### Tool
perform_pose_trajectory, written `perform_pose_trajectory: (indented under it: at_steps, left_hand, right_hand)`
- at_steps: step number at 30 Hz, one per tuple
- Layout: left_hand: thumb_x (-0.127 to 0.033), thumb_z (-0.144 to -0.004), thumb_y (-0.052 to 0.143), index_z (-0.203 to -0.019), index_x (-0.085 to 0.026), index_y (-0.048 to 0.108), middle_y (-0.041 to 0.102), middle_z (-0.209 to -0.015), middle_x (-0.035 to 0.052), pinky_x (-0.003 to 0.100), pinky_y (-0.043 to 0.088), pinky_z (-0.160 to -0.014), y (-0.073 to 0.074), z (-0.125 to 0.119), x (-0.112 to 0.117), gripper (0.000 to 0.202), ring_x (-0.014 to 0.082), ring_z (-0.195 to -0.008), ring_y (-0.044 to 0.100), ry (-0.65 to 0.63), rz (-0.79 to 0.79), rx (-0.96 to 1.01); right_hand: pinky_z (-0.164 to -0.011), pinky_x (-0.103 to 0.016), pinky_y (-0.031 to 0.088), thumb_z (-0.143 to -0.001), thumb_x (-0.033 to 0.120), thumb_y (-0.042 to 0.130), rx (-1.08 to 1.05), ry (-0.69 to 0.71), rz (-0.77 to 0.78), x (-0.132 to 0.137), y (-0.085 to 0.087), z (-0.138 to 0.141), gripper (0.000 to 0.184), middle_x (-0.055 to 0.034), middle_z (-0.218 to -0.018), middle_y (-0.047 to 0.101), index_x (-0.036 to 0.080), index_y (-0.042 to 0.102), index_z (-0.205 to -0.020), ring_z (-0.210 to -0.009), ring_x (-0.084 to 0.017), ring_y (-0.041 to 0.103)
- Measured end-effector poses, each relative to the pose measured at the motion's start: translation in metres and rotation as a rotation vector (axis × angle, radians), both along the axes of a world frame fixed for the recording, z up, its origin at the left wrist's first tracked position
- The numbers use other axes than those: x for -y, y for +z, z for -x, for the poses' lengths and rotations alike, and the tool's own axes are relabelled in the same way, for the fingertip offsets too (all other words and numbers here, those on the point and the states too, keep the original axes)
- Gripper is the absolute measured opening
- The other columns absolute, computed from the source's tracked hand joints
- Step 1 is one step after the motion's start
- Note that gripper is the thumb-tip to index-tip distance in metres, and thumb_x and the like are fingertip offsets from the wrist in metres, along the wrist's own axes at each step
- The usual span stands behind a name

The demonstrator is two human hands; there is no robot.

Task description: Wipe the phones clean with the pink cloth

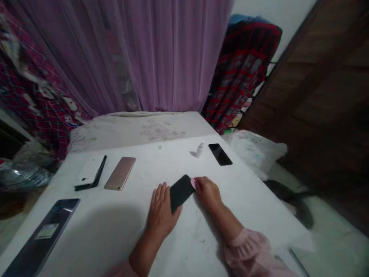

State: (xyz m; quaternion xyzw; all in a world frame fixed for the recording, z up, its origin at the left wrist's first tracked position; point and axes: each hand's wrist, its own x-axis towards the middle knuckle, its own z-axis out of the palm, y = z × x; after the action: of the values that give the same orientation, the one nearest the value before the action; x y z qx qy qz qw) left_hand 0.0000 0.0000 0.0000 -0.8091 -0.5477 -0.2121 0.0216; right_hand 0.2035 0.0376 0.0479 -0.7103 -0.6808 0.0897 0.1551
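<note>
Five phones, one small white bottle

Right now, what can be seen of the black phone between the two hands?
The black phone is a flat, matte dark slab with rounded corners, lying on the white table, turned diagonally. No markings show. The left hand lies flat against its near-left edge; the right hand touches its far end, something small and pink at its fingertips.
</note>
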Motion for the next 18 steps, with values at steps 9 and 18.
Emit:
perform_pose_trajectory:
  at_steps: [9, 18]
  left_hand:
    - [-0.045, -0.087, 0.053, -0.142, -0.007, 0.034, 0.041, -0.149, 0.0225, 0.055, 0.027, -0.114, -0.006, 0.006, -0.007, 0.069, 0.035, -0.14, 0.033, -0.084, 0.049, 0.053]
    - [-0.029, -0.088, 0.055, -0.148, -0.018, 0.027, 0.023, -0.159, 0.016, 0.057, 0.024, -0.114, -0.005, 0.018, -0.018, 0.067, 0.0328, -0.147, 0.016, -0.193, 0.054, 0.132]
  right_hand:
    - [-0.073, -0.026, 0.048, -0.092, 0.026, 0.049, -0.151, 0.078, -0.159, -0.003, -0.008, 0.002, 0.024, -0.0061, -0.093, 0.07, 0.024, 0.072, -0.098, -0.084, -0.019, 0.065]
    - [-0.078, -0.033, 0.051, -0.091, 0.029, 0.042, -0.428, 0.127, -0.329, -0.006, -0.009, 0.014, 0.03, -0.0071, -0.094, 0.072, 0.02, 0.068, -0.103, -0.086, -0.021, 0.065]
